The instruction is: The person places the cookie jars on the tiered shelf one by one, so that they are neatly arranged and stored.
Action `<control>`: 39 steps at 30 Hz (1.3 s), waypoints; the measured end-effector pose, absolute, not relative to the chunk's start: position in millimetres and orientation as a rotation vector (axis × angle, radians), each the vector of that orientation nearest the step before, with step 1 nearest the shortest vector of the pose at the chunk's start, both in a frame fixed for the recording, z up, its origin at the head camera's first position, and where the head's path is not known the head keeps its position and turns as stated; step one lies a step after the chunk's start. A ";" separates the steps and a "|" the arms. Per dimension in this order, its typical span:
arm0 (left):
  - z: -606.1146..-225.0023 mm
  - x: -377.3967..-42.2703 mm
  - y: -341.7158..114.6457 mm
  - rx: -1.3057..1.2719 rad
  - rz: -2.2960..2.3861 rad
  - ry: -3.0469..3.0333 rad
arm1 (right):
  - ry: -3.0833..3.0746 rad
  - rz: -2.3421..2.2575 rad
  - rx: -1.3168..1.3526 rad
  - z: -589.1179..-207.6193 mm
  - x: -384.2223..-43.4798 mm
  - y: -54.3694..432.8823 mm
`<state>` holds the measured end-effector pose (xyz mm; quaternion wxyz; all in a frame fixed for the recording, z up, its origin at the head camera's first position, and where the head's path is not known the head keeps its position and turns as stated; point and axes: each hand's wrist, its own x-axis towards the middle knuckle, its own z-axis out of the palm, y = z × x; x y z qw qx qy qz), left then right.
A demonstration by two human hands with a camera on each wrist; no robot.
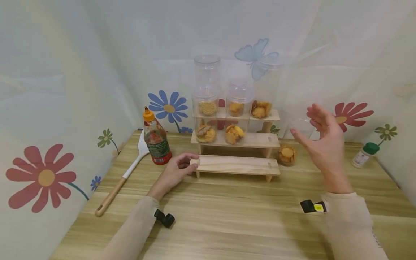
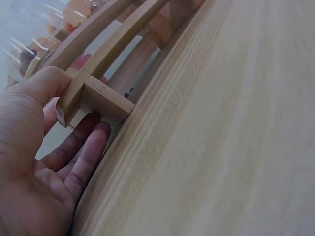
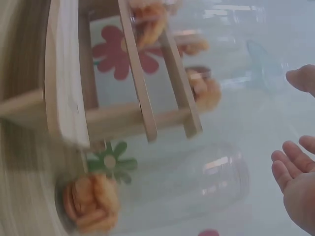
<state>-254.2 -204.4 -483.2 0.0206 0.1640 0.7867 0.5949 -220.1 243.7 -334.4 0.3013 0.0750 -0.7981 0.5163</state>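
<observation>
My left hand (image 1: 177, 168) grips the left end of the lowest step of a three-tier wooden display stand (image 1: 237, 164). In the left wrist view, that hand (image 2: 44, 162) has fingers both above and beneath the end of the plank (image 2: 74, 98). My right hand (image 1: 325, 144) is raised with fingers spread and holds nothing. It is nearest to a tall clear jar (image 3: 226, 172) that stands on the table at the stand's right end, with orange-brown snacks (image 1: 287, 156) in its bottom. In the right wrist view, a gap separates the right hand (image 3: 300, 187) from this jar.
Several clear snack jars (image 1: 208, 104) occupy the upper two steps. Left of the stand are a red sauce bottle (image 1: 157, 141) with a yellow cap and a white spatula (image 1: 130, 169) with a wooden handle. A green-capped shaker (image 1: 365, 155) stands far right. A flowered curtain (image 1: 130, 54) hangs behind.
</observation>
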 end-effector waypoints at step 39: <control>-482.5 -253.9 -203.0 0.499 1.861 2.411 | -2.360 1.500 0.089 -403.0 -257.0 284.6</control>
